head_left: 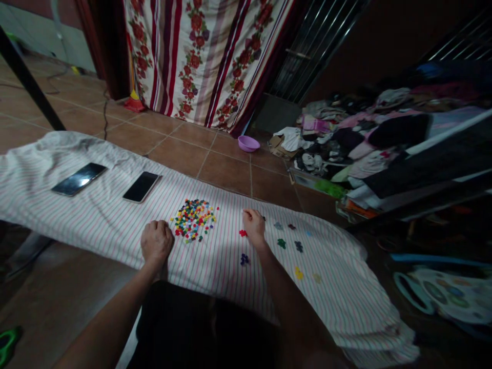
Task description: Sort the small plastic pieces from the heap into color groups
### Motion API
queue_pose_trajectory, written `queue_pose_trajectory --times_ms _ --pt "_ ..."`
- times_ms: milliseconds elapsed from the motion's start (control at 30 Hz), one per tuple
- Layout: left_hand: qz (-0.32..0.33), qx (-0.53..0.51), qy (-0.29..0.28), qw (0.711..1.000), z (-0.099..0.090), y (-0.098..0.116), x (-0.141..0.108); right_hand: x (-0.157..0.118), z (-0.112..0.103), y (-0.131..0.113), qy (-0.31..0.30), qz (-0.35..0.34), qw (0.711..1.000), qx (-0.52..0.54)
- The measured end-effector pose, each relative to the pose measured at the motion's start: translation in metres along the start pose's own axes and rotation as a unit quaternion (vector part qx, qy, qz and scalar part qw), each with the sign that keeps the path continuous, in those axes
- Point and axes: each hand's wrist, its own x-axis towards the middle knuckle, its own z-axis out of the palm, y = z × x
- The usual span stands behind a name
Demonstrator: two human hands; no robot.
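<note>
Expect light, stiff, easily scattered coloured pieces (193, 219), pinchable by their sides, heaped near twelve o'clock from the lap (207, 323), between left hand (157, 240) and, at one o'clock, right hand (253, 224), both curled closed, contents unclear.

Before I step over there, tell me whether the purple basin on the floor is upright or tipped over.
Upright: the purple basin sits on the tiled floor with its open side facing up.

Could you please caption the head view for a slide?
Left hand beside a pile of mixed coloured pieces, right hand among single-colour clusters on striped cloth.
</note>
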Motion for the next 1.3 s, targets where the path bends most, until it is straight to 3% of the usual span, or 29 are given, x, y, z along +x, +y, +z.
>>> queue_pose_trajectory --times_ms 333,600,800,1300 --pt "-0.004 -0.011 0.001 1.0 0.004 -0.001 0.0 -0.031 0.048 -0.065 -0.103 -0.073 0.99 0.066" --pt "-0.003 0.0 -0.009 1.0 0.0 0.0 0.001 -0.041 0.071 -0.112 -0.149 -0.153 0.975 0.061" --pt "0.002 0.003 -0.007 1.0 0.0 0.0 0.001 -0.037 0.079 -0.138 -0.221 -0.182 0.958 -0.015" --pt "0.01 0.004 0.011 1.0 0.002 -0.001 0.0 -0.017 0.075 -0.171 -0.343 -0.151 0.911 -0.175"
